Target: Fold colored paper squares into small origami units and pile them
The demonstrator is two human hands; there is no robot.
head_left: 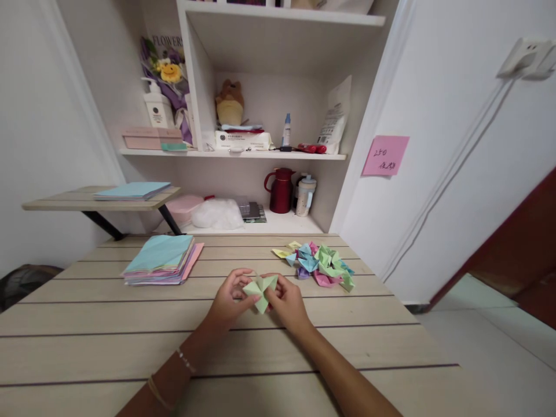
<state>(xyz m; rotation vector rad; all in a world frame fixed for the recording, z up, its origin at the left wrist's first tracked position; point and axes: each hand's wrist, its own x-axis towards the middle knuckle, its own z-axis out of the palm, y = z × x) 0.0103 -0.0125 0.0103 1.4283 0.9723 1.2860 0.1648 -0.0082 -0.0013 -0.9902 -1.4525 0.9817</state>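
Between my two hands is a pale green folded paper piece (261, 289), with pointed flaps spreading outward above the table. My left hand (232, 296) pinches its left side, the thumb lying across the front. On the other side, my right hand (287, 300) grips the right flap between thumb and fingers. Some fingertips behind the paper are hidden. To the right of my hands lies a heap of folded paper pieces (328, 260) in green, blue, pink, yellow and purple. A stack of coloured paper squares (158, 258), light blue on top, sits to the left.
A raised wooden shelf (56, 200) at the left carries more blue paper (132, 190). Behind the slatted table (260, 347) stands a white shelf unit (278, 155) with a red jug (281, 191) and a cup (306, 196). A pink note (386, 156) sticks to the right wall.
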